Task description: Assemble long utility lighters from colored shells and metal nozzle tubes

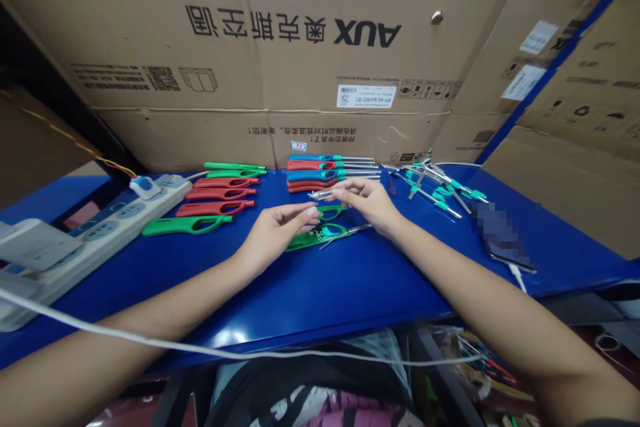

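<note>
My right hand (pixel 367 201) pinches a small clear and metallic part (pixel 321 194) between thumb and fingers. Close by on its left, my left hand (pixel 280 227) has its thumb and fingertips pressed together; whatever may be between them is too small to make out. Below the hands lies a green lighter shell (pixel 300 241) with loose wires and a metal rod. Behind them, blue and red lighters (pixel 310 165) with metal tubes form a stack. Green and red handles (pixel 220 194) lie in a row at the left.
Metal tubes with green pieces (pixel 443 197) are heaped at the right, near a phone (pixel 505 237) on a white cable. A white power strip (pixel 125 213) lies at the left. Cardboard (pixel 300 80) stands behind the blue table (pixel 310 300). A white cord (pixel 210 350) crosses the front.
</note>
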A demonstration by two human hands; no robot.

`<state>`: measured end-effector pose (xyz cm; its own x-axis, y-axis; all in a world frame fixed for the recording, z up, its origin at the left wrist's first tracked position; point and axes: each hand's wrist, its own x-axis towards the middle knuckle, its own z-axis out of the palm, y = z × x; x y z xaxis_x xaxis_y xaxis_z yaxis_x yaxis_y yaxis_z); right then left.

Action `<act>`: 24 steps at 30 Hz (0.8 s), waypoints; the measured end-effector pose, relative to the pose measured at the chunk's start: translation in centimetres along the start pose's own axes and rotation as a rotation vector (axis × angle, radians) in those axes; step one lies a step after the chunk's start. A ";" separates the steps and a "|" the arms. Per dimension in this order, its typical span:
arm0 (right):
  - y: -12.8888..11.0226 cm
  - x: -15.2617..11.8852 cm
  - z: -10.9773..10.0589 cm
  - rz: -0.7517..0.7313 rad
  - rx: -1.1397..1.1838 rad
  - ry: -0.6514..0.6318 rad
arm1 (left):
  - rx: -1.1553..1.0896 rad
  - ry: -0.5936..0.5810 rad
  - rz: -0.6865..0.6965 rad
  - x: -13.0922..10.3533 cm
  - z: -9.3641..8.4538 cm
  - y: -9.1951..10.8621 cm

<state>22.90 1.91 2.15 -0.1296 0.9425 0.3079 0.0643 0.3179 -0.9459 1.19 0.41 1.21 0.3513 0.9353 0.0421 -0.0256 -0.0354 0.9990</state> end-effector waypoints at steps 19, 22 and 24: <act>-0.8 -1.8 -0.1 -0.294 -0.600 -0.675 | -0.217 0.039 0.035 -0.1 -0.1 0.4; -0.8 -1.7 -0.3 -0.263 -0.600 -0.669 | -0.292 -0.006 -0.028 -0.3 -0.1 0.5; -0.5 -1.6 -0.3 -0.248 -0.570 -0.617 | -0.310 -0.053 -0.081 -0.4 -0.1 0.5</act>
<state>23.35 0.28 2.14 -0.7072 0.6680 0.2316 0.4270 0.6646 -0.6131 0.90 0.04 1.74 0.4121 0.9107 -0.0286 -0.2767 0.1550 0.9484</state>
